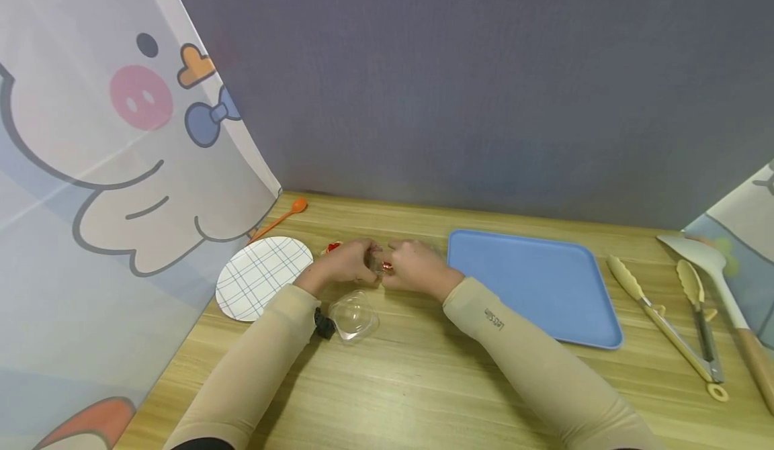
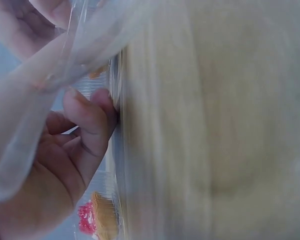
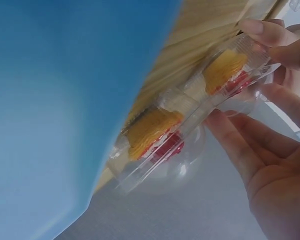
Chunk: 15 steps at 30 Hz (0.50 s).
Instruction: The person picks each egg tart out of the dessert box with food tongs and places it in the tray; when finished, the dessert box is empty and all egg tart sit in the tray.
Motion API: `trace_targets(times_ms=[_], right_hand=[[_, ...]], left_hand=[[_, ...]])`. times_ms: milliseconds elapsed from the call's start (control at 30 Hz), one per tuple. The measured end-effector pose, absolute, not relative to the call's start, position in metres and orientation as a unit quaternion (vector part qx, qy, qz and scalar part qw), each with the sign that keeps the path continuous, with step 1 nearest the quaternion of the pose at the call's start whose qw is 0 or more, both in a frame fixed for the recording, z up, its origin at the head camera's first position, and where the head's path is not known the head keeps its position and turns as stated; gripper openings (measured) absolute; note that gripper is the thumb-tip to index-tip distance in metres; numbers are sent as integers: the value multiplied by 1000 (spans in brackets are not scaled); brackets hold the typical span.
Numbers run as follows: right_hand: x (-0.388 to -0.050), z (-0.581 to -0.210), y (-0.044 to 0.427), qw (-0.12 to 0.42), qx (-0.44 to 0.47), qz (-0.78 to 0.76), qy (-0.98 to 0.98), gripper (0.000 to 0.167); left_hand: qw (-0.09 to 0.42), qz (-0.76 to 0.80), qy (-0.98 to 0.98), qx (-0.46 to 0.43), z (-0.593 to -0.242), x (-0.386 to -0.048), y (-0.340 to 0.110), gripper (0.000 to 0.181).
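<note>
A clear plastic pack (image 3: 187, 107) with domed covers stands on the table between both hands. Red-topped tarts (image 3: 162, 134) sit in its compartments, and another tart (image 2: 101, 217) shows beside the left hand. My left hand (image 1: 351, 260) pinches the pack's edge with thumb and fingertips, close to the tabletop. From the other side, my right hand (image 1: 417, 265) holds the pack's rim, fingers bent against the clear plastic. The hands nearly meet, hiding part of the pack. A clear domed lid (image 1: 355, 316) lies near the left wrist and blurs across the left wrist view.
Right of the hands lies a blue tray (image 1: 526, 285). On the left are a checked white oval plate (image 1: 256, 279) and an orange spoon (image 1: 278, 221). Tongs (image 1: 665, 329), smaller tongs (image 1: 701, 316) and a white wooden-handled ladle (image 1: 725, 282) lie far right. A grey partition (image 1: 447, 101) stands behind.
</note>
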State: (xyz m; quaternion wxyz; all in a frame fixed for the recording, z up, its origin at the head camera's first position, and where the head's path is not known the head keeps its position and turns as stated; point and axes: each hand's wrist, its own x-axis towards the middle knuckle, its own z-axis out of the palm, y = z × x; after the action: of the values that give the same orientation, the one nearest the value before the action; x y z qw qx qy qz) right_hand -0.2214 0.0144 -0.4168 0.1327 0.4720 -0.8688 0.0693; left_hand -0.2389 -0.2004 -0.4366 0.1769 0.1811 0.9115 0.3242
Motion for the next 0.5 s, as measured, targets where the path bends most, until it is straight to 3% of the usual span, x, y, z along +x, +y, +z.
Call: trace_targets(times_ms=[500], right_hand=[[-218,-418,11,109,448,70,-885,43]], left_hand=[[157,296,920,202,-436,-237,-197,66]])
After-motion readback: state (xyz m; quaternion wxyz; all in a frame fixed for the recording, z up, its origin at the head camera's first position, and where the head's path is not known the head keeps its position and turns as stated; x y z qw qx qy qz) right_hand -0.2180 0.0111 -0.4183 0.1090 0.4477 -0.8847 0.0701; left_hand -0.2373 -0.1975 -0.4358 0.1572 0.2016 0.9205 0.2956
